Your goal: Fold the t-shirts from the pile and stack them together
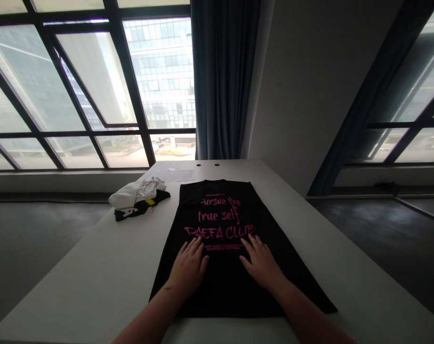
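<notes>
A black T-shirt [231, 286] with pink lettering lies spread on the white table, its neck end away from me and its hem close to me. No sleeves stick out at its sides. My left hand [189, 263] rests on the left half of the shirt, palm down, just below the large printed words. On the right half lies my right hand [262, 263], also flat with its fingers apart. Both hands touch the cloth, and neither grips it. Fingertips cover small parts of the print.
A crumpled pile of white and black clothes [140, 197] sits at the table's left edge. Behind it lie paper sheets [174, 172]. The white table [84, 272] reaches toward a blue curtain [224, 81] and windows. Two round holes are at its far end.
</notes>
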{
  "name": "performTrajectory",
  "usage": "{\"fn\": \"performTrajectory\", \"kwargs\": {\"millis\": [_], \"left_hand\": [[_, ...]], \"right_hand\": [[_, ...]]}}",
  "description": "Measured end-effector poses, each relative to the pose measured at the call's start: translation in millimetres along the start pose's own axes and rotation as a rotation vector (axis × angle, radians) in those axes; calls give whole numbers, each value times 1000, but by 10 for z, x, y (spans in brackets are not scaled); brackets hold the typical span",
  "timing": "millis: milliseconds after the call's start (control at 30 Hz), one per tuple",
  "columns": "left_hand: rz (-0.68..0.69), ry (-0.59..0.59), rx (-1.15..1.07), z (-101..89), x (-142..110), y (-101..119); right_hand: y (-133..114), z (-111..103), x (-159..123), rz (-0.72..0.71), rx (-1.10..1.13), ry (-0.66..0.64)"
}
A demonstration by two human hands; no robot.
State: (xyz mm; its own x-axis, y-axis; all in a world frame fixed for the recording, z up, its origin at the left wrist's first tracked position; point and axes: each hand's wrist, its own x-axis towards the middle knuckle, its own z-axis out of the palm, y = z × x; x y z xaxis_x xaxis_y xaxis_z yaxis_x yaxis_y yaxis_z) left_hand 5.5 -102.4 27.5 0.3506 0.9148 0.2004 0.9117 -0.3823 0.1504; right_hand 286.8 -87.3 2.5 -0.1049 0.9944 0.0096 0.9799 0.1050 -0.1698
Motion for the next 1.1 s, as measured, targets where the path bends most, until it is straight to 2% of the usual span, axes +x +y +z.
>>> {"fn": "performTrajectory", "kwargs": {"millis": [67, 133, 233, 300, 500, 700, 967, 1100], "left_hand": [[-42, -72, -17, 119, 194, 130], [-63, -127, -34, 271, 287, 156], [-52, -148, -47, 445, 294, 87], [-43, -135, -45, 495, 270, 35], [-43, -114, -63, 516, 252, 13], [-77, 28, -72, 532, 251, 29], [-58, -102, -43, 493, 261, 49], [-62, -125, -53, 459, 258, 47]], "right_hand": [[-125, 38, 89, -7, -3, 15], [-159, 108, 121, -25, -7, 26], [-126, 188, 105, -57, -9, 1], [-108, 195, 88, -64, -7, -11], [-131, 136, 92, -57, -5, -15], [-139, 160, 85, -79, 15, 6], [-368, 123, -29, -295, 95, -12], [-381, 39, -56, -323, 131, -18]]}}
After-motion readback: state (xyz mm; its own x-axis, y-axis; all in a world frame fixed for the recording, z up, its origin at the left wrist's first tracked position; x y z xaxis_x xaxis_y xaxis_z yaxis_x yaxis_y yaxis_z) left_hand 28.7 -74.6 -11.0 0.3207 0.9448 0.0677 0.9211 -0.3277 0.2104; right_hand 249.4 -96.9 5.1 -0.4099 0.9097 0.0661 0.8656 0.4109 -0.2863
